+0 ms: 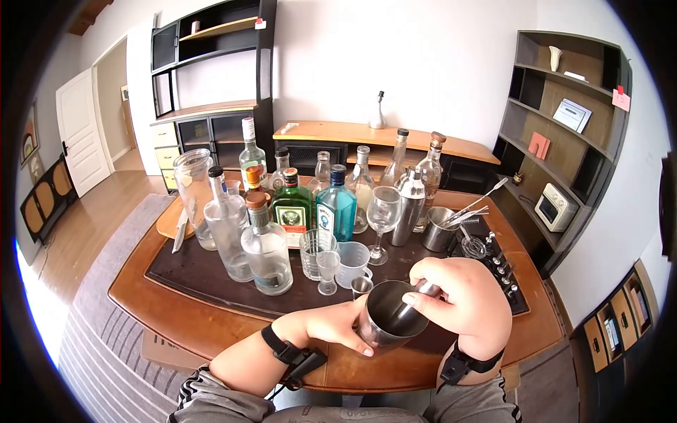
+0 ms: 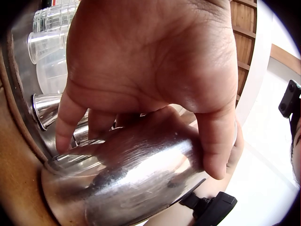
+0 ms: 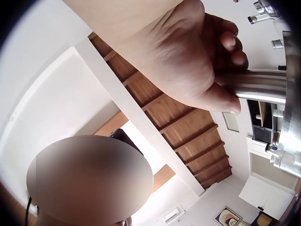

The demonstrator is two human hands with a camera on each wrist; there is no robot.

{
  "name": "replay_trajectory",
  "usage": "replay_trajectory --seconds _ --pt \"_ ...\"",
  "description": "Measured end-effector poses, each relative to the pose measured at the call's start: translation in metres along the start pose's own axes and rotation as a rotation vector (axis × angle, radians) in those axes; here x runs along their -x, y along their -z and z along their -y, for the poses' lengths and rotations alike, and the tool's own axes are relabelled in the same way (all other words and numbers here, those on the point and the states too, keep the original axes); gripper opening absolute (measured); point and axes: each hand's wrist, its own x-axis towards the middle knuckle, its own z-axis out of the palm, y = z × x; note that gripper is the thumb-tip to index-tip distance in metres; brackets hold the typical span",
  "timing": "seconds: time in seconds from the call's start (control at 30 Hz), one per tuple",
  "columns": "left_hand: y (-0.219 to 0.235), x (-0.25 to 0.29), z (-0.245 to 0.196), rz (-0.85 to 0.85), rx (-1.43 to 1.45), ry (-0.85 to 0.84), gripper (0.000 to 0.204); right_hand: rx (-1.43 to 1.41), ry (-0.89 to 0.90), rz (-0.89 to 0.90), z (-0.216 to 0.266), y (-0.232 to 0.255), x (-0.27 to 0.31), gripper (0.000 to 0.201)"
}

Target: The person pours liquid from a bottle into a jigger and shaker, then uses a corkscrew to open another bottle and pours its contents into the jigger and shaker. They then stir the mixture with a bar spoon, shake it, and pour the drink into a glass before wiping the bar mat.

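A steel shaker tin (image 1: 392, 333) stands tilted near the table's front edge, its mouth toward me. My left hand (image 1: 334, 327) grips its left side, thumb at the front; the left wrist view shows the fingers spread round the shiny wall of the tin (image 2: 127, 183). My right hand (image 1: 465, 292) is curled round a thick steel rod, which looks like a muddler (image 1: 427, 287), and its lower part reaches into the tin. In the right wrist view the muddler (image 3: 261, 85) runs from the fist to the tin's rim. The tin's bottom inside is hidden.
Behind the tin are a small steel jigger (image 1: 362, 285), a plastic measuring cup (image 1: 352, 262), a small glass (image 1: 327, 271) and a wine glass (image 1: 384, 211). Several bottles, including a green one (image 1: 291, 208), stand farther back. At the right is a steel cup (image 1: 438, 233) with bar tools.
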Motion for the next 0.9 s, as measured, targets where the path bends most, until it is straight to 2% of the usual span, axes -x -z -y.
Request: replay_trajectory --seconds 0.17,0.27,0.43,0.53,0.6,0.63,0.67,0.77,0.83,0.9 --pt "-0.003 0.0 -0.003 -0.043 0.008 -0.052 0.092 -0.017 0.043 0.004 -0.004 -0.004 -0.002 0.021" --pt "-0.001 0.001 -0.004 0.006 0.019 0.04 0.092 -0.004 0.065 0.023 -0.005 -0.008 -0.004 0.021" --pt "0.0 0.0 0.002 0.023 0.014 0.041 0.094 -0.012 0.032 0.017 -0.007 -0.006 -0.005 0.019" --pt "0.0 -0.001 0.001 0.011 0.008 0.027 0.098 -0.023 0.08 -0.025 -0.01 -0.006 -0.003 0.019" --pt "-0.003 -0.001 -0.007 -0.019 0.027 -0.02 0.101 -0.042 0.016 -0.04 -0.006 0.001 -0.001 0.021" --pt "-0.001 -0.001 -0.006 0.015 0.047 0.013 0.104 -0.052 -0.015 -0.046 -0.005 0.004 0.001 0.022" --pt "0.0 -0.002 -0.003 0.02 0.036 0.011 0.104 -0.039 0.042 -0.133 -0.009 0.004 0.003 0.023" --pt "0.001 -0.003 0.004 0.028 0.033 0.004 0.104 -0.148 -0.036 -0.26 -0.01 0.012 0.01 0.021" --pt "0.001 -0.003 0.007 0.027 0.075 0.005 0.104 -0.215 -0.019 -0.359 -0.016 0.017 0.015 0.019" --pt "0.0 0.0 0.009 -0.004 0.133 0.048 0.093 -0.31 0.03 -0.498 -0.024 0.017 0.019 0.018"
